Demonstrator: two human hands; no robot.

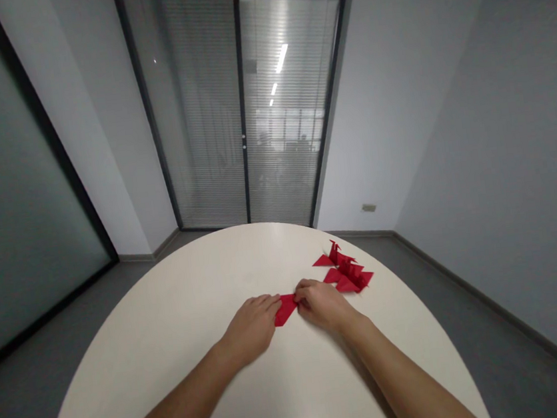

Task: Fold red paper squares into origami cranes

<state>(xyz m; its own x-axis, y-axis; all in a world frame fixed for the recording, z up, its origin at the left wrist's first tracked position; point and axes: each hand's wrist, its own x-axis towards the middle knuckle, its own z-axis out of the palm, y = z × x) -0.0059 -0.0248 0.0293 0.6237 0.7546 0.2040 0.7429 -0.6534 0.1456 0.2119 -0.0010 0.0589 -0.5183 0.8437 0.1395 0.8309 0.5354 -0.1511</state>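
Observation:
A folded piece of red paper (284,309) lies on the white round table (202,291) between my hands. My left hand (252,326) rests palm down on its left part, fingers lying flat and together on the paper. My right hand (322,303) has its fingers curled, pinching the paper's right end against the table. To the right of my right hand sits a small heap of finished red paper folds (346,270), with pointed wings sticking up.
The table's far edge curves toward a glass door with closed blinds (246,105). Grey floor runs around the table on both sides. A grey wall stands on the right, a dark-framed glass panel on the left.

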